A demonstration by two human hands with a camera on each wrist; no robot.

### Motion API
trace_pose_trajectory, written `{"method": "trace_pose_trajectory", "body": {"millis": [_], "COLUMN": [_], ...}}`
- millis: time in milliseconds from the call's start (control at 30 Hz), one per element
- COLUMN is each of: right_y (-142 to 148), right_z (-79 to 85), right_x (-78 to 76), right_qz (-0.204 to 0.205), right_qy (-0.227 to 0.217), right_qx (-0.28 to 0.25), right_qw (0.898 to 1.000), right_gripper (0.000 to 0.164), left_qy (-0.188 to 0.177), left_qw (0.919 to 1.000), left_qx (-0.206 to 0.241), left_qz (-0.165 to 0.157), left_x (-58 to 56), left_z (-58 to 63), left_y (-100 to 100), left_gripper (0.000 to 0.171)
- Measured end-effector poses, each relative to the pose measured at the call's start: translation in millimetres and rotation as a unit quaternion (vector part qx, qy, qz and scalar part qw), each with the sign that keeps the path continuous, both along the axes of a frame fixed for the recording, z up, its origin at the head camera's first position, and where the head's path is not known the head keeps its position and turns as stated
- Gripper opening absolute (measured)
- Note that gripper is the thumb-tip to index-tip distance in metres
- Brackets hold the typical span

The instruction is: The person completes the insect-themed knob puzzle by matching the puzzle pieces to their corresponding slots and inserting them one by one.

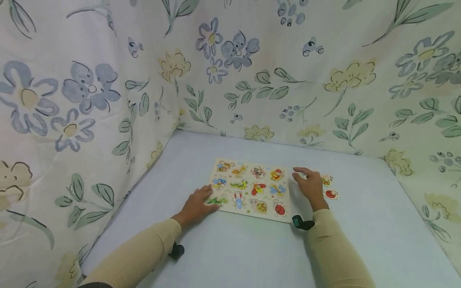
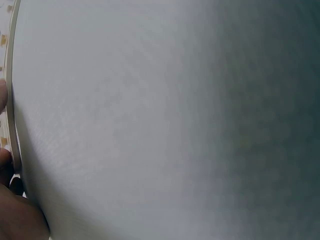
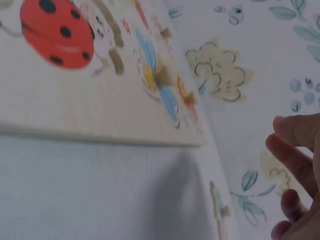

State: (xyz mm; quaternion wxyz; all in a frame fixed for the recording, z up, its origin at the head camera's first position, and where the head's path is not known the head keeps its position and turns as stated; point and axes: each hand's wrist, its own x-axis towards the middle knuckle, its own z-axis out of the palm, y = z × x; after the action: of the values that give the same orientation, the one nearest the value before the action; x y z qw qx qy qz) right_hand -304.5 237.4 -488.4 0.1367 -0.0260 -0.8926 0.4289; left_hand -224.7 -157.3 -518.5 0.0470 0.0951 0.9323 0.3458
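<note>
A pale wooden peg puzzle board (image 1: pixel 265 216) with several rows of painted insects lies on the table. My left hand (image 1: pixel 196 205) rests at its near left corner, fingers on the left edge and thumb by the front edge, beside the green grasshopper piece (image 1: pixel 216 201). Off the board's right side hovers my right hand (image 1: pixel 310 187), thumb and index finger apart and holding nothing. Partly hidden by those fingers is a small puzzle piece (image 1: pixel 301 175). The right wrist view shows a red ladybug (image 3: pixel 57 32) on the board and a piece (image 3: pixel 220 210) lying off it.
To the right of my right hand lie two loose pieces, a spotted yellowish bug (image 1: pixel 327 180) and a red ladybug (image 1: pixel 331 194). The pale tabletop (image 1: pixel 245 252) meets a flowered cloth (image 1: pixel 273 116) behind and at the sides.
</note>
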Motion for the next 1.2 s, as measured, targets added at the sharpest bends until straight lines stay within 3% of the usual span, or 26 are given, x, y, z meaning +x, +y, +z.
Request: {"method": "trace_pose_trajectory", "body": {"millis": [167,367,533,767,1033,1200], "right_y": [19,36,45,50,49,46], "right_z": [-7.3,-17.5,-23.3,-20.7,-20.6,-23.8], "right_x": [-9.3,-17.7,-24.1,-30.0,-37.2,-40.6], "right_qz": [-0.008,-0.01,-0.014,-0.004,-0.015,-0.023], "right_qy": [-0.032,-0.009,-0.018,-0.035,-0.067,-0.05], "right_qx": [-0.018,-0.012,0.005,0.013,0.072,0.091], "right_qw": [0.999,1.0,1.0,0.999,0.995,0.994], "right_gripper": [0.029,0.028,0.028,0.028,0.029,0.027], "left_qy": [0.003,0.011,0.009,0.013,0.001,0.002], "left_qw": [1.0,0.9999,0.9999,0.9998,1.0,1.0], "left_qx": [-0.001,-0.001,0.0,0.008,0.005,0.0], "left_qz": [0.003,-0.005,-0.009,-0.008,0.0,0.006], "left_x": [0.6,1.1,0.4,0.1,1.4,-0.2], "left_z": [-1.7,-3.1,-3.0,-2.1,-3.7,-4.6], "left_y": [-1,-1,-1,-1,0,0], "left_gripper": [0.078,0.077,0.078,0.079,0.08,0.079]}}
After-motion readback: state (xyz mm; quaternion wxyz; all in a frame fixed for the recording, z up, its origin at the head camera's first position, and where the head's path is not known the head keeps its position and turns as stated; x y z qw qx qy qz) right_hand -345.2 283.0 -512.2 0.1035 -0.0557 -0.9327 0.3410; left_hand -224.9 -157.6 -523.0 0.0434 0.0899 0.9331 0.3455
